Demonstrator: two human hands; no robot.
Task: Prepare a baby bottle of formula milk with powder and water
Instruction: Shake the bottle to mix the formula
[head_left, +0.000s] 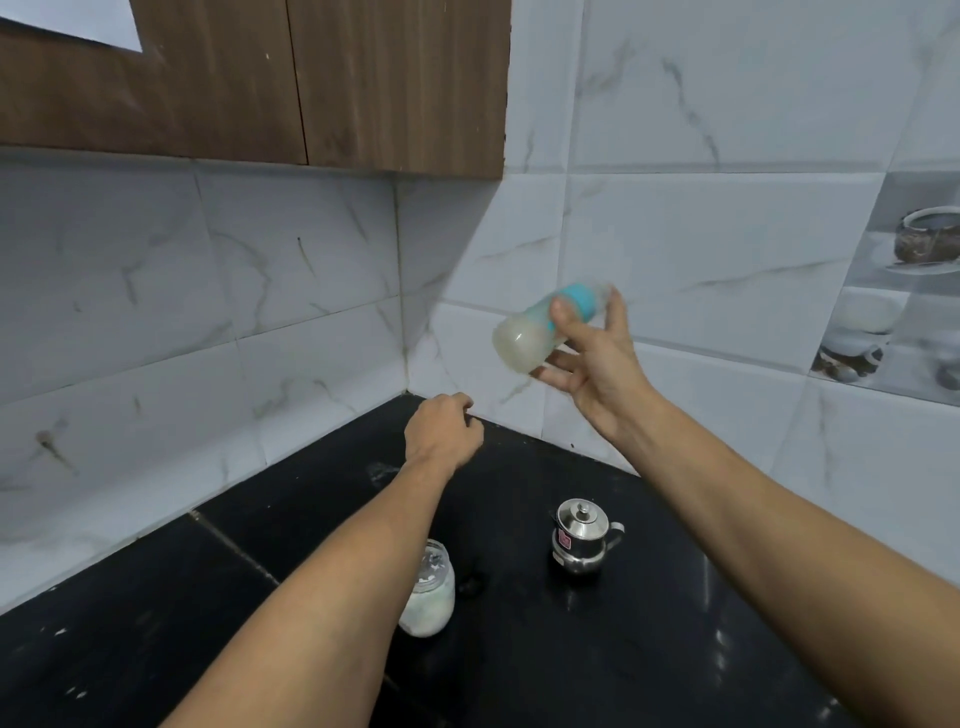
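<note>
Baby bottle (540, 332) hangs right of frame centre, well above the black tabletop (519, 675), in my right hand (597, 364). The grip is loose: thumb on the teal collar, fingers spread under the body. Its long axis lies tilted, with the milky base toward lower left and the teat end toward upper right, blurred. My left hand (441, 431), fingers curled on nothing, sits below-left of that base, so I judge it nearer to steady it. Steel pot (582, 535) and powder jar (428, 592) stand low in frame.
</note>
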